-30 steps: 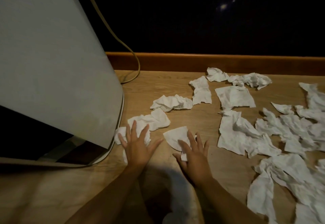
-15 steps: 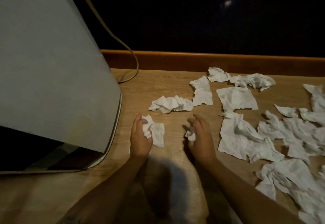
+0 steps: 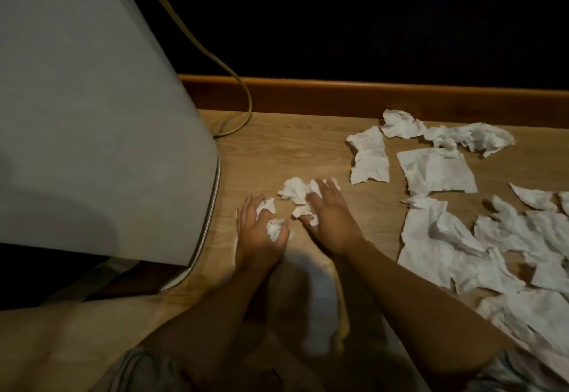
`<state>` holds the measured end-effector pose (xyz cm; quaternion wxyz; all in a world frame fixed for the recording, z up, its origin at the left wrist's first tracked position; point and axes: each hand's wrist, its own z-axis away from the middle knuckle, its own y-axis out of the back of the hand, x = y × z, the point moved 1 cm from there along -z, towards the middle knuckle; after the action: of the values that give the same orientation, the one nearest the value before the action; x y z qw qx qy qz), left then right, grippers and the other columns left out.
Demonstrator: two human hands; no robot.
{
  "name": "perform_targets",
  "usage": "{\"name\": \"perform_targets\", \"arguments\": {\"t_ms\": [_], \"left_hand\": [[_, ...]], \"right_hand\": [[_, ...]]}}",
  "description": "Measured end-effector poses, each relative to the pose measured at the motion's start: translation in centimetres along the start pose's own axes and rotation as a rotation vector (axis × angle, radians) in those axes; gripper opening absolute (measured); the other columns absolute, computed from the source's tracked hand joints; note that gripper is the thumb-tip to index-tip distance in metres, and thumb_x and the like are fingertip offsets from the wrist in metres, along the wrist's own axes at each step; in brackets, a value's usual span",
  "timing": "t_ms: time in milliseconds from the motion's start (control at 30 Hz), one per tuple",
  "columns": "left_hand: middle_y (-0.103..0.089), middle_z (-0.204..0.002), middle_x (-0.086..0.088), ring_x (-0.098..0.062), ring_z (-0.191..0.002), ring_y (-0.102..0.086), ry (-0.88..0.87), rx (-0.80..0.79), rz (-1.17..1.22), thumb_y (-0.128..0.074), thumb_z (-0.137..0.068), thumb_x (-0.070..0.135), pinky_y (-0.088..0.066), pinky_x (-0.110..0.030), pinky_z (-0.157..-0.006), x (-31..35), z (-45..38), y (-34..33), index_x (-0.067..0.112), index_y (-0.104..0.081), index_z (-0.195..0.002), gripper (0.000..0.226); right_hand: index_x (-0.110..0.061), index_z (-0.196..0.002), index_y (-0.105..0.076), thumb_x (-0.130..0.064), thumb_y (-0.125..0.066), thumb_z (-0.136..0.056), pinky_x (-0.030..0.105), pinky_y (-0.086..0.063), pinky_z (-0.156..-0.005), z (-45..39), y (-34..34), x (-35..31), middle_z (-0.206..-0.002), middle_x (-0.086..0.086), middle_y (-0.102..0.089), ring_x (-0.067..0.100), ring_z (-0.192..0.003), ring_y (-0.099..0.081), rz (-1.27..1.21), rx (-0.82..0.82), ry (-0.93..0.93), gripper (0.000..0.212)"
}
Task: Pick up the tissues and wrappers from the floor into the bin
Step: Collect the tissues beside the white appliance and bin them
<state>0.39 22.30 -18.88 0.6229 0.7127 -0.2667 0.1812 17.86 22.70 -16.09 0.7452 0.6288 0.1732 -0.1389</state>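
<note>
Wooden floor [image 3: 277,151] runs to a brown skirting board [image 3: 369,96]; the grey bin [image 3: 92,114] stands at left, its inside hidden. Left hand [image 3: 258,231] grips a crumpled tissue [image 3: 271,222]. Right hand [image 3: 329,222] pinches a small piece and touches another wad [image 3: 294,190]. Flat wrinkled tissues [image 3: 446,237] lie to the right.

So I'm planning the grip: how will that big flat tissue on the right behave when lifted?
The big flat tissue is thin and creased, so it will probably droop limply. It looks very light and may drift. The left hand already holds a tissue wad crushed small, so scrunching likely works.
</note>
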Motion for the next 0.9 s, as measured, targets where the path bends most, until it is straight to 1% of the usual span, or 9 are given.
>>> {"name": "perform_targets", "arguments": {"t_ms": [133, 200, 267, 467, 533, 600, 700, 833, 900], "left_hand": [[-0.053, -0.138, -0.007, -0.024, -0.136, -0.04, 0.055, -0.059, 0.145, -0.068, -0.08, 0.013, -0.031, -0.038, -0.115, 0.1, 0.1, 0.4, 0.014, -0.056, -0.123, 0.045], [-0.058, -0.13, -0.008, -0.026, -0.126, -0.049, -0.045, -0.046, 0.144, -0.066, -0.078, 0.006, -0.036, -0.038, -0.111, -0.3, 0.1, 0.4, 0.011, -0.057, -0.128, 0.051], [-0.063, -0.119, -0.006, -0.023, -0.114, -0.054, -0.108, -0.045, 0.141, -0.068, -0.073, -0.006, -0.038, -0.027, -0.105, -0.6, 0.2, 0.4, 0.011, -0.062, -0.124, 0.053], [-0.068, -0.094, -0.005, -0.019, -0.087, -0.065, 0.105, 0.018, 0.446, -0.074, -0.081, -0.001, -0.044, -0.008, -0.081, 7.2, 2.0, -1.3, 0.01, -0.076, -0.093, 0.017], [-0.069, -0.094, -0.004, -0.015, -0.084, -0.065, 0.137, -0.015, 0.554, -0.078, -0.08, 0.008, -0.046, -0.008, -0.076, 11.9, 1.9, -1.9, 0.01, -0.075, -0.085, 0.007], [-0.069, -0.1, -0.004, -0.014, -0.09, -0.065, 0.155, -0.07, 0.63, -0.078, -0.08, 0.015, -0.046, -0.007, -0.077, 16.0, 1.1, -2.0, 0.014, -0.071, -0.086, 0.009], [-0.07, -0.101, -0.002, -0.018, -0.096, -0.065, 0.018, -0.125, 0.669, -0.074, -0.084, 0.019, -0.053, -0.027, -0.084, 22.6, -0.2, -1.9, 0.016, -0.069, -0.097, 0.014], [-0.055, -0.119, 0.016, 0.002, -0.11, -0.051, -0.297, -0.27, 0.654, -0.062, -0.094, 0.021, -0.043, -0.008, -0.087, 32.6, -0.1, -1.4, 0.022, -0.051, -0.134, 0.041], [-0.057, -0.126, 0.011, -0.007, -0.11, -0.058, -0.443, -0.371, 0.59, -0.058, -0.097, 0.024, -0.05, -0.019, -0.088, 37.0, 0.3, -1.8, 0.028, -0.05, -0.135, 0.039]], "right_hand": [[-0.013, -0.121, -0.058, -0.038, -0.06, -0.09, 0.027, -0.034, -0.104, 4.4, 0.2, 1.8, -0.132, 0.009, -0.049, 0.023, -0.128, -0.039, -0.109, 0.129, 0.006, 0.04], [-0.011, -0.101, -0.062, -0.024, -0.068, -0.082, 0.016, -0.033, -0.086, 6.7, 0.5, 2.8, -0.111, 0.006, -0.054, 0.022, -0.108, -0.049, -0.099, 0.151, 0.01, 0.024], [-0.011, -0.091, -0.059, -0.014, -0.071, -0.075, 0.015, -0.031, -0.076, 8.7, 1.2, 3.8, -0.099, 0.002, -0.052, 0.021, -0.094, -0.051, -0.124, 0.188, -0.021, 0.02], [-0.022, -0.128, -0.056, -0.016, -0.064, -0.083, 0.026, -0.044, -0.096, 13.3, 5.2, 6.6, -0.128, 0.0, -0.05, 0.017, -0.116, -0.049, -0.076, 0.259, -0.187, 0.046], [-0.019, -0.111, -0.068, -0.019, -0.059, -0.082, 0.034, -0.05, -0.089, 14.5, 7.1, 7.8, -0.127, 0.004, -0.055, 0.023, -0.109, -0.056, -0.038, 0.263, -0.196, 0.031], [-0.011, -0.09, -0.071, -0.022, -0.051, -0.08, 0.033, -0.052, -0.073, 15.8, 9.9, 9.0, -0.112, 0.01, -0.062, 0.029, -0.09, -0.063, -0.041, 0.269, -0.188, 0.026], [-0.009, -0.078, -0.066, -0.029, -0.041, -0.08, 0.034, -0.05, -0.064, 18.4, 14.8, 11.4, -0.089, 0.012, -0.06, 0.034, -0.072, -0.061, -0.008, 0.345, -0.188, 0.032], [-0.009, -0.076, -0.067, -0.034, -0.052, -0.086, 0.031, -0.048, -0.063, 22.7, 21.9, 15.2, -0.082, 0.009, -0.059, 0.03, -0.068, -0.059, 0.044, 0.551, -0.253, 0.031], [-0.008, -0.067, -0.063, -0.046, -0.05, -0.091, 0.032, -0.044, -0.06, 25.1, 24.9, 16.6, -0.073, 0.007, -0.057, 0.026, -0.065, -0.056, 0.065, 0.708, -0.319, 0.047]]}}
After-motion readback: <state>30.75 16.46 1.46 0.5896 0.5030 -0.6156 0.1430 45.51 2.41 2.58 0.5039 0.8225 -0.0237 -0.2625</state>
